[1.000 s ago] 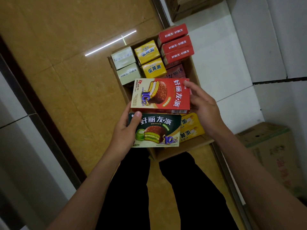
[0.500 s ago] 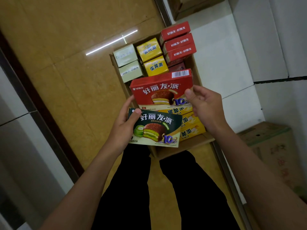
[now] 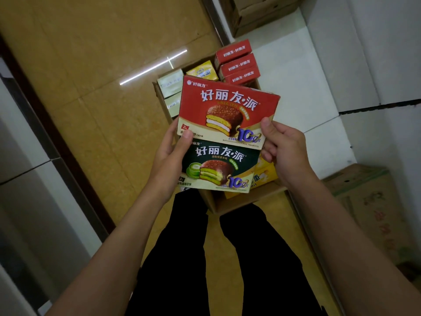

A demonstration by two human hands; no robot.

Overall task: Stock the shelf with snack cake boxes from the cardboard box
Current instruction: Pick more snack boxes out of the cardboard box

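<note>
I hold two snack cake boxes over the open cardboard box (image 3: 241, 202) on the floor. My left hand (image 3: 168, 160) grips the dark green snack cake box (image 3: 218, 167) by its left end, and its thumb lies on the lower left corner of the red snack cake box (image 3: 227, 108). The red box faces up, overlapping the green one's far edge. My right hand (image 3: 284, 156) pinches the red box's lower right corner. In the carton stand more red boxes (image 3: 237, 62), yellow boxes (image 3: 202, 71) and pale green boxes (image 3: 169, 84); another yellow box (image 3: 266, 172) lies under my hands.
White shelf boards (image 3: 296, 71) run along the right. A closed brown carton (image 3: 369, 201) stands at the lower right and another (image 3: 262, 14) at the top. Grey cabinet fronts (image 3: 34, 190) line the left, with tan floor between. My dark-trousered legs (image 3: 227, 258) are below.
The red box has been lifted out of the carton, turned face up and brought against the green box. Both hands have risen towards the camera, and my left thumb now reaches the red box.
</note>
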